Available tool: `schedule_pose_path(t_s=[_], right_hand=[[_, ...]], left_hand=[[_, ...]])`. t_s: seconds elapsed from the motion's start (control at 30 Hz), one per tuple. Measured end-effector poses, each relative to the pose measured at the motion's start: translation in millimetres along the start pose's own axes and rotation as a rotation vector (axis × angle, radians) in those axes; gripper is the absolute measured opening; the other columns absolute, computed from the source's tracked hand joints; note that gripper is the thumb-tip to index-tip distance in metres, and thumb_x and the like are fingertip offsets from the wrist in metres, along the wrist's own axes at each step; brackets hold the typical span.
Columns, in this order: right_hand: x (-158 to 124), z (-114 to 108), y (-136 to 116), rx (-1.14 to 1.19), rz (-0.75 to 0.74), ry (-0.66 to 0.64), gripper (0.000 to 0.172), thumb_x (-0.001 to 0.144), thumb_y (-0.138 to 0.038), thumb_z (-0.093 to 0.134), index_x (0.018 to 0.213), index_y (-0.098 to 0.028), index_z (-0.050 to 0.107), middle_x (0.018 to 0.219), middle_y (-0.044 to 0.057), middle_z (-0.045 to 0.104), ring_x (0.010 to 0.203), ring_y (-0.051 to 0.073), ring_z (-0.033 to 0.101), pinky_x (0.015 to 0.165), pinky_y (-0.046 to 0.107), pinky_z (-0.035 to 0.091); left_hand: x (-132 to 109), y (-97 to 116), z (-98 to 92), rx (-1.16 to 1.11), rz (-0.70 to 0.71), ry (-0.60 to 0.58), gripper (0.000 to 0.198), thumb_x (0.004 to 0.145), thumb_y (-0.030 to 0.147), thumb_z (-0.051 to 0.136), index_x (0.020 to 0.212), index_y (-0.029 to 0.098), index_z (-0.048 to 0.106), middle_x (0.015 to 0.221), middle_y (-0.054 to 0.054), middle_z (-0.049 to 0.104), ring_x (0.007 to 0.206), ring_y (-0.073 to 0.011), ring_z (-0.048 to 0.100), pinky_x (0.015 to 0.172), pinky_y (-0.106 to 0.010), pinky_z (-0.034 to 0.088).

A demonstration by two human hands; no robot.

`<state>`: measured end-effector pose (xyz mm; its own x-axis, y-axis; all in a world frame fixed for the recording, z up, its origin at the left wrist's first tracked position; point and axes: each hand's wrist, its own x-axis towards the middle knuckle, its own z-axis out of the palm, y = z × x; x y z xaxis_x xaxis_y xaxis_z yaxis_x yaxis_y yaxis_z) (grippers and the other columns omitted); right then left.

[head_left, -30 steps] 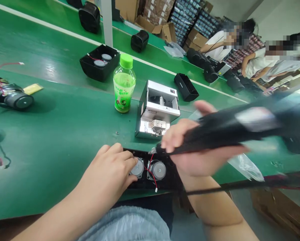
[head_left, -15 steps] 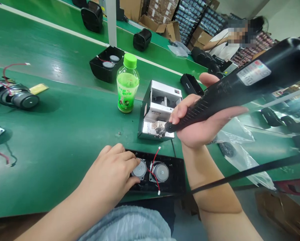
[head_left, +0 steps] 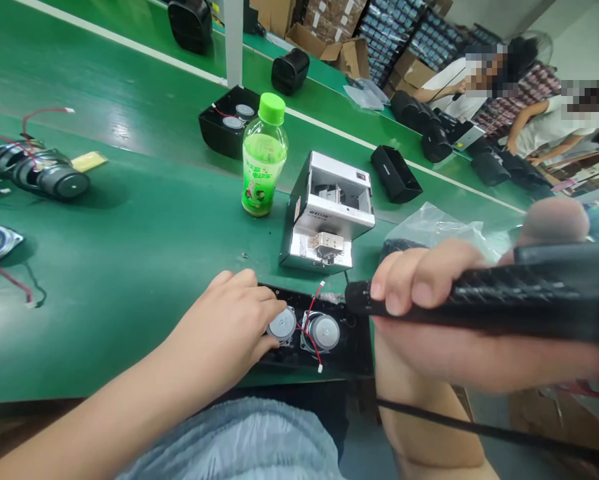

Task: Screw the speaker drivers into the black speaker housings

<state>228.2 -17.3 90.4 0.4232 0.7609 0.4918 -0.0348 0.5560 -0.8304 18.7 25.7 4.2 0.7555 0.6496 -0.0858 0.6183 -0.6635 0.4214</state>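
My right hand (head_left: 444, 313) is wrapped round a black electric screwdriver (head_left: 504, 297) with a cord below it. The screwdriver points left, its bit over the top edge of a black speaker panel (head_left: 354, 347) at the table's front; whether it touches a screw I cannot tell. Two round grey speakers sit in the panel, with red wires ending in white plugs. My left hand (head_left: 229, 327) grips the left speaker (head_left: 282, 325), thumb and fingers closed at its rim. The right speaker (head_left: 325, 332) is untouched. Behind the panel stands a silver screw feeder (head_left: 324, 220).
A green drink bottle (head_left: 263, 160) stands left of the feeder. Loose speakers (head_left: 54, 177) with wires lie at the far left. Black speaker housings (head_left: 394, 175) rest on the green bench beyond. A clear plastic bag (head_left: 434, 227) lies right of the feeder. Other people sit at the back right.
My right hand has brought the screwdriver from the feeder's front down to the panel and levelled it. My left hand keeps its hold on the left speaker. The view has shifted slightly.
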Motion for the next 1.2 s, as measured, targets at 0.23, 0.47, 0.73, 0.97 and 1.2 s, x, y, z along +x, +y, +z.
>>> schedule_pose_path(t_s=[0.23,0.47,0.73,0.97,1.2], right_hand=[[-59,-15,5,0.013,0.113,-0.192,0.038,0.11,-0.055,0.054,0.139,-0.036,0.07,0.07,-0.001,0.07,0.055,0.022,0.066,0.058,0.046,0.061],[-72,-21,7,-0.064,0.192,-0.202,0.043,0.11,-0.062,0.05,0.144,-0.042,0.067,0.074,0.002,0.074,0.061,0.026,0.071,0.064,0.051,0.064],[-68,-11,23,0.014,0.15,-0.135,0.07,0.099,-0.085,0.046,0.132,-0.031,0.077,0.068,0.002,0.072,0.051,0.022,0.065,0.058,0.047,0.061],[-66,-6,23,-0.056,0.181,-0.162,0.07,0.096,-0.088,0.047,0.129,-0.035,0.078,0.064,0.0,0.071,0.047,0.023,0.064,0.059,0.049,0.063],[-73,-10,28,-0.008,0.141,-0.197,0.055,0.106,-0.072,0.051,0.133,-0.033,0.078,0.07,0.002,0.073,0.051,0.023,0.066,0.058,0.047,0.063]], left_hand=[[0,3,1.6,0.058,0.039,0.041,0.023,0.084,0.032,0.095,0.103,0.028,0.082,0.1,0.0,0.083,0.096,-0.0284,0.06,0.08,-0.045,0.032],[1,4,1.3,0.066,0.042,0.036,0.021,0.083,0.034,0.095,0.096,0.028,0.08,0.097,0.0,0.082,0.096,-0.0294,0.06,0.079,-0.045,0.03],[-1,4,2.8,0.015,0.055,0.055,0.018,0.083,0.03,0.093,0.092,0.027,0.078,0.092,0.0,0.079,0.092,-0.0279,0.055,0.074,-0.042,0.024],[0,5,3.1,-0.007,0.056,0.054,0.016,0.084,0.028,0.091,0.087,0.026,0.076,0.089,-0.001,0.077,0.092,-0.0271,0.055,0.074,-0.043,0.024],[-2,7,5.5,0.014,0.058,0.065,0.016,0.084,0.028,0.091,0.089,0.026,0.076,0.091,0.0,0.08,0.091,-0.0278,0.057,0.074,-0.044,0.027]])
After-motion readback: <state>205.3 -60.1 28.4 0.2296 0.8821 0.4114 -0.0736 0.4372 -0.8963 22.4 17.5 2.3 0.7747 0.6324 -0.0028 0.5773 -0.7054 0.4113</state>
